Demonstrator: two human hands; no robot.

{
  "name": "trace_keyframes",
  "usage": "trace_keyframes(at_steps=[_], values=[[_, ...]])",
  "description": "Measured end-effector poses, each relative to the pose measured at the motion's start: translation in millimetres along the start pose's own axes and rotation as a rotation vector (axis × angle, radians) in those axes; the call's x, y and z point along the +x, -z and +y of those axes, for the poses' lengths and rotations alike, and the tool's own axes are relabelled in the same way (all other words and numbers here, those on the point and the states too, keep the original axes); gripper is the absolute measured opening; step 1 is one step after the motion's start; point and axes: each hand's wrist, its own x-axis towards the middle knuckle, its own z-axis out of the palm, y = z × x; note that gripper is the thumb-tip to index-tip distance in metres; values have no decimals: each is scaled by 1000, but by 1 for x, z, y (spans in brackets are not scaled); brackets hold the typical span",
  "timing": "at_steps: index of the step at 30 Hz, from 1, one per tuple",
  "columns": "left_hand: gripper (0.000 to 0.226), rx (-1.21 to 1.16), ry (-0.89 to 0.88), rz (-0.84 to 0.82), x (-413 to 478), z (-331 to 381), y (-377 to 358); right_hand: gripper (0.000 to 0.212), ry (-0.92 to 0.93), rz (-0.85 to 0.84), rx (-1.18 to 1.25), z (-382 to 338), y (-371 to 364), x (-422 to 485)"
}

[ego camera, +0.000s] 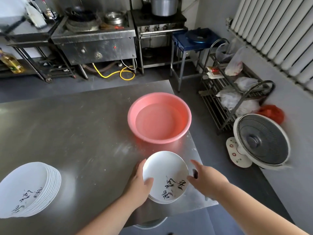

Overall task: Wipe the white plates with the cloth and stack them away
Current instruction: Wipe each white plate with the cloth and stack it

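- Plainly, the wiping step is only being set up: a tall stack [28, 189] of white plates sits at the near left of the table, well apart from the hands, and I take it for the put-away pile.
- A small pile [162, 200] of the same plates lies at the near right corner, close to the table's edge.
- The top plate [165, 170] of that pile is tipped up slightly, with its black lettering facing the person.
- The left hand [138, 185] grips this plate's left rim, thumb on the face and fingers along the outside.
- The right hand [206, 180] is at the right rim with its fingers spread and holding nothing; whether it touches the rim I cannot tell.
- No cloth shows anywhere, so the next move calls for finding it before this plate can be wiped and carried to the tall stack.
- The table [67, 124] is brushed steel, dull and streaked.
- A pink basin [131, 116] with water in it stands just beyond the small pile.
- A white radiator [274, 31] lines the right wall.
- A steel stove [96, 43] stands against the far wall.
- A wire rack [225, 92] holding bags stands on the floor at the right.
- A fan [260, 141] sits on the floor in front of the rack.
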Motion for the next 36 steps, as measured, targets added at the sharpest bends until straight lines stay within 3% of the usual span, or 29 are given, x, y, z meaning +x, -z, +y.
trace_keyframes(at_steps=[4,9,12,18,25,30,36], values=[[78,75,-37,10,2,-3,44,53,-5,85,-56,-19,32,7],[48,345,-46,115,-2,-13,137,47,114,133,-118,-100,43,25],[42,441,-42,233,-9,-32,202,47,223,129,-107,-167,34,36],[36,429,132,370,-41,-116,321,38,412,88,-184,-313,-5,49],[40,386,366,577,-94,-221,366,41,486,-27,-254,-442,-79,50],[36,388,498,441,-98,-255,381,38,466,-90,-256,-488,-123,47],[30,370,448,322,-87,-279,384,30,377,-37,-314,-502,-146,48]])
